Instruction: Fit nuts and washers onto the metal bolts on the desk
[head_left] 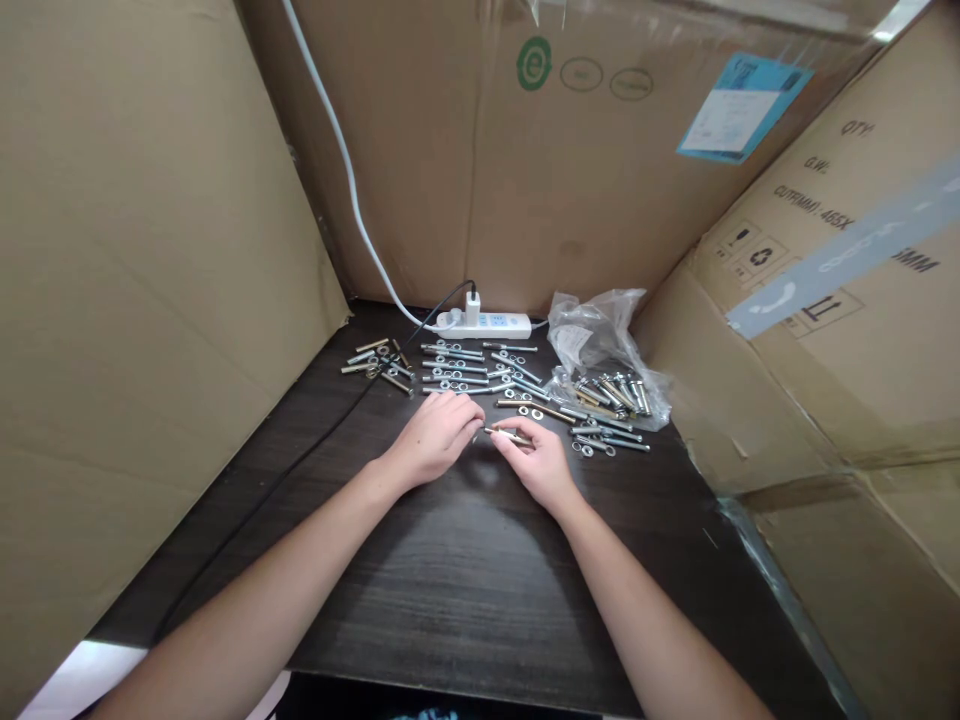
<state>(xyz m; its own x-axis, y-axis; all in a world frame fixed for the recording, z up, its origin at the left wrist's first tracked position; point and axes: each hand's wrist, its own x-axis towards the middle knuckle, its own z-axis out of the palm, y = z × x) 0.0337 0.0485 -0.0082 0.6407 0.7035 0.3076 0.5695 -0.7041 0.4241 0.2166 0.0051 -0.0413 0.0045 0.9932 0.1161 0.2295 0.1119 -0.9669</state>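
Here's the slim brass-toned bolt (pixel 519 438), poised over the dark table (pixel 450 590), pinched in the right hand (pixel 541 462)! The left hand (pixel 439 437) curls at its tip; whether it grips, I can't tell. Steady, aligned fingertips should serve best. Beyond: loose bolts (pixel 454 379), power strip (pixel 504 325), cardboard (pixel 405 170) on three sides.

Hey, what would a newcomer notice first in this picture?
Probably the left hand and right hand, close together mid-picture, the right holding a thin metal piece. Behind them, bolts lie in rows and clusters on the dark table, with a white power strip at the back.
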